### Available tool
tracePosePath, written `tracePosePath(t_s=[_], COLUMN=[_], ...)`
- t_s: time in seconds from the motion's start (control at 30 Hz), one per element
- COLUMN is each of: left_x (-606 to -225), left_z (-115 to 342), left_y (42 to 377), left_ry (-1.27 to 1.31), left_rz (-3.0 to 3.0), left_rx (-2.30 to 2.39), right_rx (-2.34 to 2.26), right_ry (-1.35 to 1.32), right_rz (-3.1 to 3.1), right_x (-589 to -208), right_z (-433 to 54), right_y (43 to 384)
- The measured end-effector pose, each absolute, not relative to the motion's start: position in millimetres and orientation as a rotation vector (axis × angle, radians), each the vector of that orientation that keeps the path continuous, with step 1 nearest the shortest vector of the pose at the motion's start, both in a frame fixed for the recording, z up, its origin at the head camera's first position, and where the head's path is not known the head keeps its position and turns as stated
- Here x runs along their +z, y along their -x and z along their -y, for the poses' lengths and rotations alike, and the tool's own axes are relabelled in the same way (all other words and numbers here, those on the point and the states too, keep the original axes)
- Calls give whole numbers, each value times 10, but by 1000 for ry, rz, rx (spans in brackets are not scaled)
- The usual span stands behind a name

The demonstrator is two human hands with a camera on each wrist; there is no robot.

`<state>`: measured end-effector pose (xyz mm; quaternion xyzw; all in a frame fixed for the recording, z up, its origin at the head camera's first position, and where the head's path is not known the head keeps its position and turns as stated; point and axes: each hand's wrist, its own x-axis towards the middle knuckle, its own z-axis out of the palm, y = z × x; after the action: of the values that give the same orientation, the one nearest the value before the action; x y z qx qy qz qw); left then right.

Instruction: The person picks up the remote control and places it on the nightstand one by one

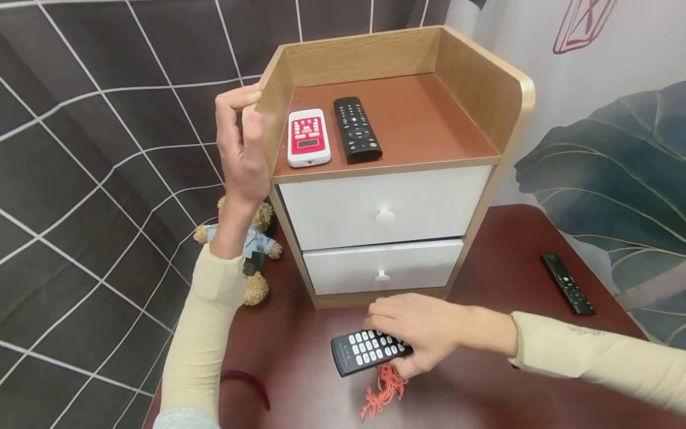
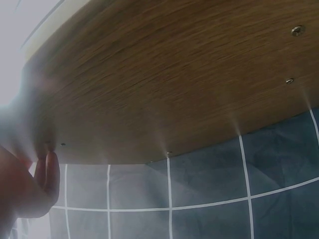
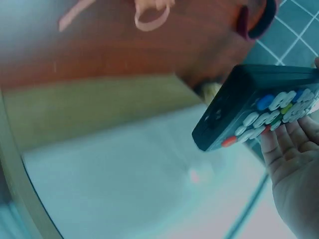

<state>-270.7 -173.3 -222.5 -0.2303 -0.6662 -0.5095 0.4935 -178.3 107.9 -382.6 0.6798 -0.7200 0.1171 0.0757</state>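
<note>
My right hand (image 1: 418,328) grips a black remote control (image 1: 359,354) with white buttons, low in front of the small cabinet (image 1: 375,268). Its coloured keys show in the right wrist view, where my fingers reach round the remote control (image 3: 259,107). A bundle of coral-red strings (image 1: 383,396) shows below it on the tabletop. At the cabinet's upper left, my left hand (image 1: 241,143) rests against the outer side panel (image 1: 276,101), thumb by its front edge. In the left wrist view the fingertips touch the wooden panel (image 2: 149,74).
On the cabinet top lie a red-and-white remote (image 1: 309,137) and a long black remote (image 1: 356,128). Another black remote (image 1: 568,283) lies on the table at right. A teddy bear (image 1: 257,241) is left of the cabinet, partly behind my arm. A dark red band (image 1: 249,381) lies front left.
</note>
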Motion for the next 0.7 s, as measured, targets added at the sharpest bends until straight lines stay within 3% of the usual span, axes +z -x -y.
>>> tracePosePath(t_s=[0.7], left_x=[-2177], left_z=[1685], left_y=[2601], left_ry=[555], left_rz=[1612], left_rx=[-1200], right_rx=[344], right_ry=[-1732], right_rz=[2178], right_x=[-1851], right_z=[-974], right_y=[2221])
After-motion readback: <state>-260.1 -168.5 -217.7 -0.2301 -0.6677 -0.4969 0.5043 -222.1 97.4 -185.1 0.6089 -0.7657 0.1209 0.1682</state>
